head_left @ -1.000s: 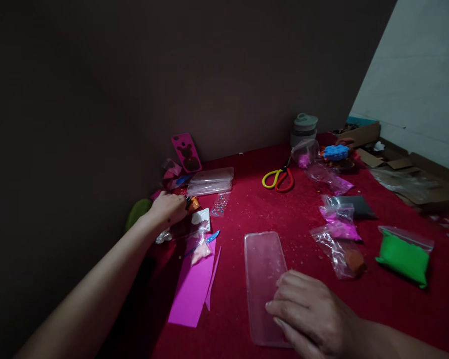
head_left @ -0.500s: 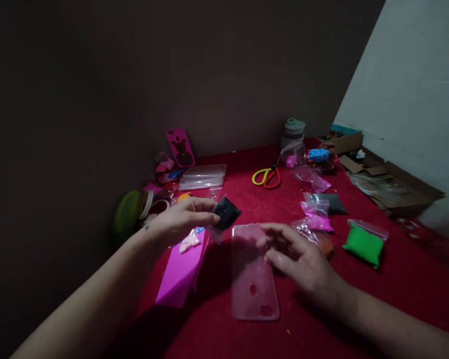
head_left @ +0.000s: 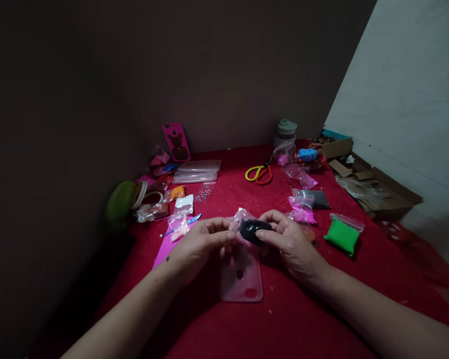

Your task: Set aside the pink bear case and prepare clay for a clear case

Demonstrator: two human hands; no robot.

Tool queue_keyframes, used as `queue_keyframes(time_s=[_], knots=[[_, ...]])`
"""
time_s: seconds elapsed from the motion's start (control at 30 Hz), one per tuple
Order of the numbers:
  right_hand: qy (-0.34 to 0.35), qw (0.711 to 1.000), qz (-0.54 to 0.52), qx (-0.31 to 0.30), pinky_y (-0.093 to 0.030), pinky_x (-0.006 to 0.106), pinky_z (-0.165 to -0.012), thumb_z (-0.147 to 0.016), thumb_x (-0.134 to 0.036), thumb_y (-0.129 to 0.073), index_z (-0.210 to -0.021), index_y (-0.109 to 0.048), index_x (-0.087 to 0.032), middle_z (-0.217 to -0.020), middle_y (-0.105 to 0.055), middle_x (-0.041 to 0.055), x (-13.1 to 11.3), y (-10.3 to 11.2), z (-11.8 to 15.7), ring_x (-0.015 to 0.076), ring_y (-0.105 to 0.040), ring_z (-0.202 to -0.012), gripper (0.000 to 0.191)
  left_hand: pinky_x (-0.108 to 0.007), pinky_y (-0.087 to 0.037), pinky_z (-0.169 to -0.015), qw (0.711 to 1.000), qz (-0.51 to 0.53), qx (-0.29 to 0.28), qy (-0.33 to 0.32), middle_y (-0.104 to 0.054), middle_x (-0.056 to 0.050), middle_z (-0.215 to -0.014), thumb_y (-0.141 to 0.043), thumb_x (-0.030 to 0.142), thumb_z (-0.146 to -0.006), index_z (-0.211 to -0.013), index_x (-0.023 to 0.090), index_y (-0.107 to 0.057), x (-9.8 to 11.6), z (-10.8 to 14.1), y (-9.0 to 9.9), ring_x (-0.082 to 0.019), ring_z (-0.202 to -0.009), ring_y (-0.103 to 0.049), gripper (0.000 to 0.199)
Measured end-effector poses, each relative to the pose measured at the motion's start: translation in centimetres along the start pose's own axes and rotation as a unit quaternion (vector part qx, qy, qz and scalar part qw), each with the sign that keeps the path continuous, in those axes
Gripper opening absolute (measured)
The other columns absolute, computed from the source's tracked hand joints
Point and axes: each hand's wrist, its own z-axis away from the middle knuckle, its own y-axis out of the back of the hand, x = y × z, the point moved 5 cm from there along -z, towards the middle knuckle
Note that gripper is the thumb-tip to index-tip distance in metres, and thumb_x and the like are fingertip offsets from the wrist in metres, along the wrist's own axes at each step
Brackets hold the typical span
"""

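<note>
Between my two hands is a small clear plastic bag with a soft black lump (head_left: 253, 231) in it, perhaps modelling clay. My left hand (head_left: 213, 238) pinches the bag's clear end. My right hand (head_left: 284, 239) is closed on the black end, thumb pressed on its front. Below them a clear phone case (head_left: 242, 279) lies flat on the red cloth, its upper part hidden by the hands and bag. Left of my left hand lies a pink sheet (head_left: 162, 252) with a bag of pale pink stuff (head_left: 179, 230) and a blue knife-like tool (head_left: 194, 218) on it.
Bags of green (head_left: 342, 237), grey (head_left: 316, 199) and pink material (head_left: 303, 215) lie to the right. Yellow-and-red scissors (head_left: 259, 173) lie behind, near stacked clear cases (head_left: 197, 171). A pink bear case (head_left: 176, 142) leans on the wall; a cardboard box (head_left: 389, 192) stands far right.
My left hand has brought the black bag rightward over the phone case. My right hand has left the case's edge and now grips the bag too. The view has shifted slightly.
</note>
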Motion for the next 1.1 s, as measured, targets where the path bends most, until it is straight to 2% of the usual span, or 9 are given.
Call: queue_keyframes(time_s=[0.17,0.37,0.47,0.53,0.7,0.83,0.93,1.03,1.1], knots=[[-0.011,1.000,0.025,-0.005,-0.038,0.018,-0.049,-0.070,-0.029,-0.075,-0.086,-0.047,-0.019,-0.064,-0.056,-0.0069,0.0,-0.3,0.3,0.0061,-0.050,-0.050,0.034,-0.020,-0.036,-0.051,0.999,-0.008,0.034,-0.008,-0.055,0.003,-0.059,-0.072,0.033,-0.077,-0.074,0.014,-0.062,-0.3,0.5,-0.2,-0.007,-0.050,-0.046,0.022],[-0.006,0.997,0.072,-0.040,-0.042,0.021,-0.057,-0.072,-0.029,-0.074,-0.104,-0.061,-0.016,-0.089,-0.064,0.0009,0.0,-0.5,0.3,0.0086,-0.055,-0.065,0.036,-0.020,-0.036,-0.051,0.999,-0.025,0.044,-0.018,-0.058,0.002,-0.059,-0.072,0.033,-0.075,-0.070,0.013,-0.062,-0.2,0.4,-0.1,-0.007,-0.050,-0.047,0.022],[0.019,0.990,0.125,-0.056,-0.042,0.021,-0.061,-0.078,-0.032,-0.071,-0.101,-0.065,-0.016,-0.085,-0.062,0.0000,-0.1,-0.5,0.5,0.0092,-0.054,-0.070,0.028,-0.020,-0.036,-0.052,0.999,-0.027,0.038,-0.025,-0.058,0.002,-0.060,-0.072,0.033,-0.076,-0.072,0.013,-0.063,-0.2,0.4,0.0,-0.007,-0.051,-0.048,0.022],[0.021,0.986,0.147,-0.069,-0.041,0.020,-0.059,-0.082,-0.035,-0.069,-0.100,-0.065,-0.017,-0.080,-0.060,-0.0010,0.1,-0.6,0.6,0.0086,-0.053,-0.067,0.027,-0.020,-0.036,-0.052,0.999,-0.026,0.030,-0.030,-0.059,0.002,-0.060,-0.072,0.033,-0.076,-0.070,0.013,-0.063,-0.1,0.3,-0.1,-0.007,-0.051,-0.048,0.022],[-0.053,0.990,0.101,-0.087,-0.041,0.018,-0.048,-0.081,-0.041,-0.069,-0.104,-0.061,-0.017,-0.070,-0.058,-0.0022,0.9,-0.6,0.7,0.0071,-0.052,-0.052,0.034,-0.019,-0.035,-0.051,0.999,-0.012,0.018,-0.040,-0.059,0.001,-0.060,-0.070,0.034,-0.079,-0.069,0.013,-0.062,0.0,0.4,-0.4,-0.007,-0.052,-0.048,0.025],[-0.033,0.991,0.097,-0.091,-0.046,0.018,-0.048,-0.083,-0.042,-0.068,-0.111,-0.056,-0.018,-0.076,-0.061,-0.0005,0.9,-0.9,0.9,0.0081,-0.055,-0.054,0.039,-0.021,-0.039,-0.056,0.999,0.011,0.002,-0.036,-0.063,0.001,-0.071,-0.074,0.032,-0.073,-0.085,0.016,-0.066,-0.3,0.7,-1.1,-0.008,-0.057,-0.052,0.022],[0.026,0.984,0.138,-0.113,-0.051,0.020,-0.055,-0.088,-0.039,-0.062,-0.117,-0.052,-0.021,-0.095,-0.063,0.0035,0.8,-1.3,1.3,0.0115,-0.061,-0.069,0.036,-0.022,-0.039,-0.056,1.000,0.015,-0.004,-0.019,-0.063,-0.001,-0.070,-0.075,0.033,-0.070,-0.087,0.013,-0.070,-0.8,0.9,-1.5,-0.010,-0.058,-0.052,0.027],[0.091,0.962,0.221,-0.133,-0.054,0.027,-0.080,-0.091,-0.032,-0.058,-0.115,-0.054,-0.021,-0.104,-0.063,0.0054,0.5,-1.6,1.9,0.0145,-0.062,-0.089,0.027,-0.021,-0.036,-0.055,1.000,0.017,0.007,-0.008,-0.060,0.000,-0.064,-0.076,0.036,-0.069,-0.080,0.012,-0.071,-1.0,1.1,-1.6,-0.009,-0.056,-0.049,0.026],[0.097,0.958,0.231,-0.142,-0.053,0.029,-0.084,-0.091,-0.032,-0.058,-0.117,-0.054,-0.022,-0.107,-0.063,0.0056,0.6,-1.7,2.2,0.0152,-0.062,-0.092,0.028,-0.022,-0.038,-0.056,1.000,0.020,0.007,-0.005,-0.061,0.000,-0.065,-0.077,0.036,-0.068,-0.078,0.013,-0.072,-0.9,1.3,-1.6,-0.010,-0.057,-0.050,0.026]])
